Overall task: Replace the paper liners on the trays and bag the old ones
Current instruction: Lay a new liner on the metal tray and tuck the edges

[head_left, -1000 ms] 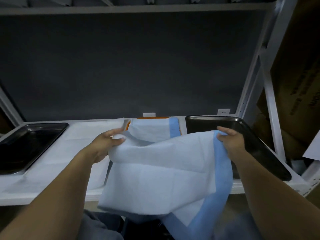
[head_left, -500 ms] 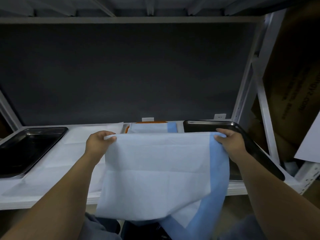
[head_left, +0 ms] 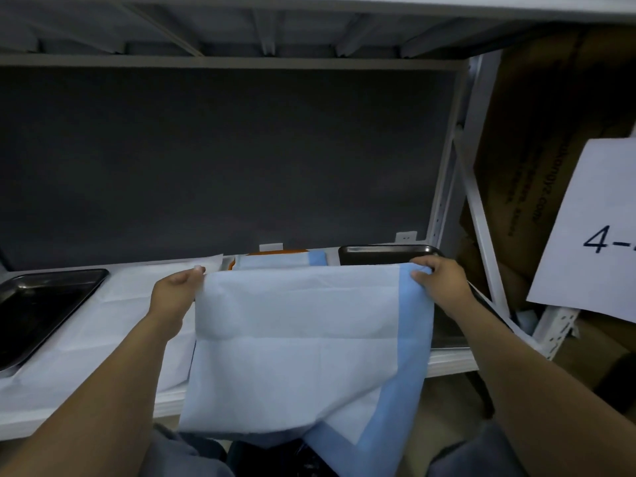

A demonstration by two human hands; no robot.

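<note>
Now, L to R, as we log it:

1. Dark metal tray [head_left: 44, 304]: far L on the white shelf [head_left: 451, 361], flat, nothing inside, partly cut off by the frame edge.
2. White paper sheet [head_left: 113, 315]: flat on the shelf just R of that tray, running fwd to the shelf lip. Our L forearm crosses its near part.
3. Left hand [head_left: 175, 294]: grips the top L corner of the blue liner [head_left: 296, 339], thumb tip at the edge. Other fingertips are hidden behind the paper.
4. Blue liner: pale blue centre w/ a darker blue border on the R side and bottom, fold creases showing. We hold it up betw. both hands in front of the shelf, top edge level and taut. The lower part hangs past the shelf lip, bottom R corner drooping lowest.
5. Spare liner [head_left: 282, 261]: same colours, lying on an orange tray [head_left: 272, 252] at the back of the shelf. Only a strip shows above the held sheet.
6. Second dark tray [head_left: 389, 254]: R of the orange one, back rim visible, the rest mostly hidden by the liner and our R arm.
7. Right hand [head_left: 440, 280]: fingers curled over the top R corner, pinching the dark blue border.
8. White upright post [head_left: 444, 187], then a cardboard box [head_left: 550, 132], then a white sign [head_left: 592, 235] marked "4-", far R.
</note>
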